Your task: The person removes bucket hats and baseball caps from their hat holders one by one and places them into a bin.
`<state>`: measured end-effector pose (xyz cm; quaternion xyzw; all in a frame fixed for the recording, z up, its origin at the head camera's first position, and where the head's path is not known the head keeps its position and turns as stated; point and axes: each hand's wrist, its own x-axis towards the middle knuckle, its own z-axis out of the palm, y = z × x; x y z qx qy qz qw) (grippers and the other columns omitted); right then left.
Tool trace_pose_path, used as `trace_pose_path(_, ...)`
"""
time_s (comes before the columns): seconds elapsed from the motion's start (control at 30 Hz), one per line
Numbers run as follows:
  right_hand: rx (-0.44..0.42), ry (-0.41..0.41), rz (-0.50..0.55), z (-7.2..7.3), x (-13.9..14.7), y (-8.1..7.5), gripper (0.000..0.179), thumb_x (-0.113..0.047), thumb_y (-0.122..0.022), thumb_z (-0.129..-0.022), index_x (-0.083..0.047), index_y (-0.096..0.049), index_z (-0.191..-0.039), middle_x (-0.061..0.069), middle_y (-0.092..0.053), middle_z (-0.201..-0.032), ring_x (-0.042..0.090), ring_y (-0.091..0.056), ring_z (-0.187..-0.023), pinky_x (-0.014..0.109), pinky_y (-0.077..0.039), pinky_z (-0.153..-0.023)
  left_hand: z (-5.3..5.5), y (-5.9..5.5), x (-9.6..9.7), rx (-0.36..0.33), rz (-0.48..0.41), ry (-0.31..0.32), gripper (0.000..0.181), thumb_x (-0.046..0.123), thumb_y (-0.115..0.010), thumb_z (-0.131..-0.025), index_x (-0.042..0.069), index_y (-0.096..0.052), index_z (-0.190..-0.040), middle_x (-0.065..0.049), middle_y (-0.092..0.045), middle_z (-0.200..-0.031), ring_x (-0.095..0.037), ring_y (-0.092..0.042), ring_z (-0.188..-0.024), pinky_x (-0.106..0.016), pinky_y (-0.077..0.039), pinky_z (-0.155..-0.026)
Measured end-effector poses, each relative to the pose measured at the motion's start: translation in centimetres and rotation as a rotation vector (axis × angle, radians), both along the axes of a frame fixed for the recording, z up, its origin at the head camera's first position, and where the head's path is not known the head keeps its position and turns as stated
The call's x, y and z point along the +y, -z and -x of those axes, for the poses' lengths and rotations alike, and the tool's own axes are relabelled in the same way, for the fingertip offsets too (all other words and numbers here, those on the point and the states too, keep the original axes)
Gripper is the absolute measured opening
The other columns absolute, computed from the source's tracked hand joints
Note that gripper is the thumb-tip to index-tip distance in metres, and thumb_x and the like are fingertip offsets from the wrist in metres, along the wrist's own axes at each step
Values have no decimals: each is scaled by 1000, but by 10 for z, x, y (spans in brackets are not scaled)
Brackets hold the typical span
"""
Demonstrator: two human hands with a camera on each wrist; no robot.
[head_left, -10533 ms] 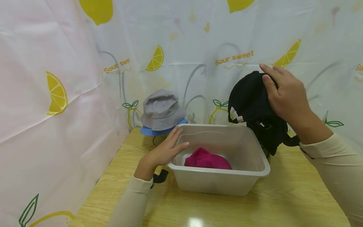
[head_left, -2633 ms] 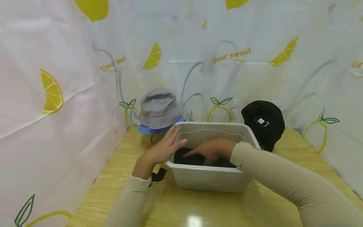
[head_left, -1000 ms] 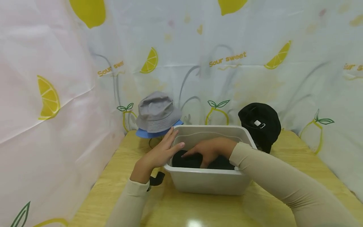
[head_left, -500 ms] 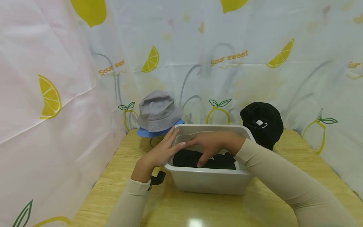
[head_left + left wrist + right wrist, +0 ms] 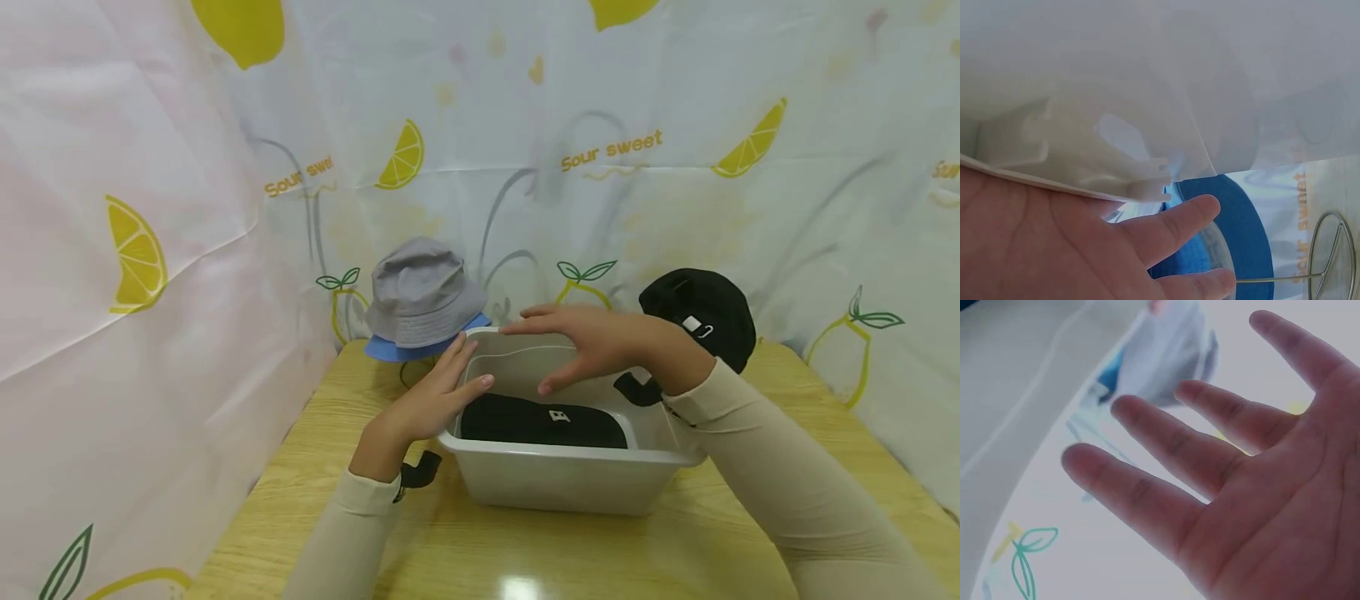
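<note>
A pale plastic bin (image 5: pixel 555 479) stands on the table in the head view. Inside it lies a black cap (image 5: pixel 517 421) with a small light patch. My left hand (image 5: pixel 423 404) rests along the bin's left rim with straight fingers; the left wrist view shows its palm against the wall. Above the bin's back part hovers my right hand (image 5: pixel 600 342), fingers spread and holding nothing. In the right wrist view its fingers (image 5: pixel 1160 447) are stretched out. The pink cap seen earlier in the bin is hidden.
A grey bucket hat (image 5: pixel 423 292) over a blue hat (image 5: pixel 386 348) sits on a wire stand (image 5: pixel 1329 256) behind the bin's left side. Another black cap (image 5: pixel 705 312) stands at the back right. The wooden table (image 5: pixel 300 500) is backed by a lemon-print curtain (image 5: pixel 480 208).
A black cap was lifted from the right and laid in the bin over the pink cap. My right hand pressed on it, then rose off it. My left hand stayed at the rim.
</note>
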<state>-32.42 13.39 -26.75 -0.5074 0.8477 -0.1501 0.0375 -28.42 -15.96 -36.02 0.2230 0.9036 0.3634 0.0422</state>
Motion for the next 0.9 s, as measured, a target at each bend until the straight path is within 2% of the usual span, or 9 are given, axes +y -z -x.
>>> trace_pose_path(0.13,13,53,42,-3,13,-8,89,-56,-82,-84,-31,-42,-160,10,-34,-167,35,-33,-154,61,-37,-117,0,1,0,-3,-4,-3,89,68,-41,-103,17,-9,-168,-2,9,-175,-28,1,-162,-62,-17,-126)
trace_pose_path(0.27,20,117,90,-6,26,-12,89,-60,-79,-84,-41,-37,-160,2,-29,-170,30,-27,-157,61,-35,-118,-1,1,0,0,-9,-2,88,68,-41,-104,18,-10,-168,-2,9,-175,-28,1,-162,-61,-17,-126)
trace_pose_path(0.37,44,137,152,-8,38,-12,88,-59,-79,-85,-44,-36,-159,-4,-30,-169,25,-26,-158,58,-34,-119,-1,1,0,1,-9,-5,87,68,-41,-103,18,-10,-168,-2,8,-175,-27,1,-162,-62,-17,-126)
trace_pose_path(0.6,164,208,273,-13,72,-14,84,-41,-86,-86,-40,-42,-158,1,-36,-166,29,-35,-154,56,-37,-117,-3,0,1,-3,-11,-1,88,68,-41,-103,17,-11,-168,-1,8,-176,-26,3,-162,-61,-16,-126)
trace_pose_path(0.63,179,226,289,-14,76,-14,85,-38,-86,-85,-39,-42,-158,1,-37,-166,29,-36,-153,53,-37,-117,-3,0,1,-3,-10,-2,88,68,-41,-103,17,-11,-168,-1,8,-176,-25,3,-162,-61,-16,-126)
trace_pose_path(0.73,212,276,339,-19,88,-12,85,-32,-87,-85,-40,-43,-157,-2,-38,-165,25,-36,-153,34,-35,-117,-3,0,0,0,-7,-3,88,67,-42,-104,17,-10,-168,-1,9,-175,-26,3,-162,-61,-15,-126)
trace_pose_path(0.83,253,284,394,-22,96,-5,85,-25,-88,-85,-37,-44,-157,-3,-39,-164,20,-35,-153,15,-29,-114,-2,0,-1,5,-5,-3,87,67,-42,-104,17,-10,-168,-2,9,-175,-27,2,-162,-62,-16,-126)
trace_pose_path(0.9,279,286,437,-25,102,1,86,-20,-88,-84,-34,-45,-157,-3,-40,-164,16,-35,-153,10,-26,-113,-1,1,-1,9,-5,-1,87,67,-42,-104,18,-11,-168,-2,8,-175,-27,1,-162,-61,-17,-126)
